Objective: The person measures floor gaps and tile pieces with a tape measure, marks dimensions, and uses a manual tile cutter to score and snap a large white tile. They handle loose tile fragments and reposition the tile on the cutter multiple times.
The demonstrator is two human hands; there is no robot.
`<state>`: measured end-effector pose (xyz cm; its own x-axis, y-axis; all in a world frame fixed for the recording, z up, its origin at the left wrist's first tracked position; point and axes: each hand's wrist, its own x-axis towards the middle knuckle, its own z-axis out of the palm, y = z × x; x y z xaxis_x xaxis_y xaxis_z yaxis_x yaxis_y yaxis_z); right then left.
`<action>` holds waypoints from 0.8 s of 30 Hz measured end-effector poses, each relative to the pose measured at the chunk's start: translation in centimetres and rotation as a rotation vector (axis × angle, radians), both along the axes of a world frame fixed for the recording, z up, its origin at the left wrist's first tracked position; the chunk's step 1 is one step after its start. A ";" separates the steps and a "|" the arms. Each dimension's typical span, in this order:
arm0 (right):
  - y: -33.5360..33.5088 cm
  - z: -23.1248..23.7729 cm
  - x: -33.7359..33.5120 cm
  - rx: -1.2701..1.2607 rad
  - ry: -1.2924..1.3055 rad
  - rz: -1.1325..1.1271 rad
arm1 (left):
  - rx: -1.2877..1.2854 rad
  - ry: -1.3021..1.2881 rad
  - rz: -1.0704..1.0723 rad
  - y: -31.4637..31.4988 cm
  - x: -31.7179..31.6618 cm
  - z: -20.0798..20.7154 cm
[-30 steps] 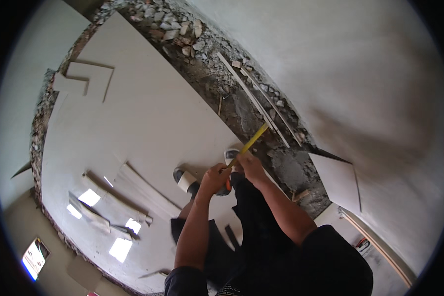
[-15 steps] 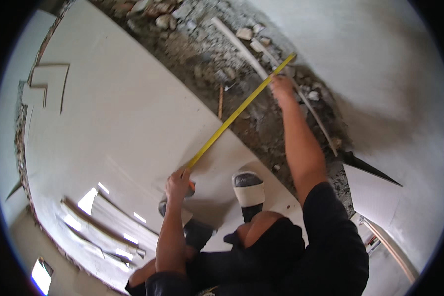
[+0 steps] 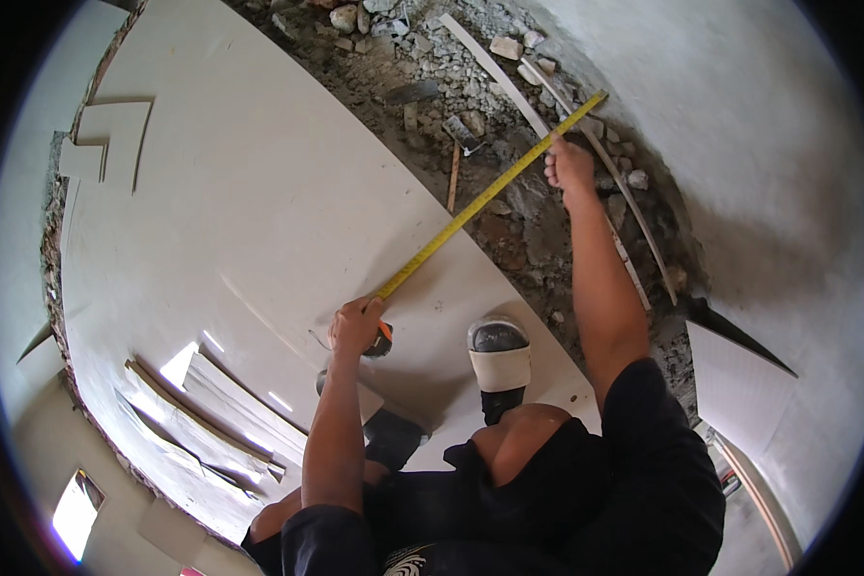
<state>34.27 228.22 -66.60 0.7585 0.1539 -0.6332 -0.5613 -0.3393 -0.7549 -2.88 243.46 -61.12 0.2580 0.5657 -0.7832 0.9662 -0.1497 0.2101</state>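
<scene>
A yellow tape measure blade (image 3: 480,202) is stretched diagonally from the pale panel across a strip of rubble to the foot of the right wall. My left hand (image 3: 355,326) is closed around the black and orange tape case (image 3: 382,339), low over the panel. Near the blade's far end, my right hand (image 3: 571,171) pinches its edge with curled fingers. The blade's tip lies close to the wall, just beyond that hand. Beneath the blade, the large smooth panel (image 3: 259,202) ends in a straight edge along the rubble.
Broken stones (image 3: 506,46) and loose rubble fill the strip beside the wall (image 3: 720,125). Thin pale strips (image 3: 499,77) lie there, near a wooden-handled hammer-like tool (image 3: 454,178). Board offcuts (image 3: 202,422) lie at lower left. A white board piece (image 3: 739,384) leans at right. My shod foot (image 3: 499,355) stands on the panel.
The view has shifted slightly, so the scene sits farther right and higher. My left hand has moved a little forward with the tape case. Both hands keep their hold on the tape measure.
</scene>
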 end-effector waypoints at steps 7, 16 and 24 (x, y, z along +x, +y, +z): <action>0.8 0.3 -7.6 0.067 0.146 0.074 | -0.010 -0.049 -0.007 0.9 0.1 -0.5; 1.8 1.1 -11.7 0.077 0.226 0.230 | -0.078 0.044 -0.058 1.6 0.7 -0.2; 2.1 -1.1 -13.3 0.192 0.104 0.326 | -0.040 -0.059 -0.059 1.7 0.0 -1.0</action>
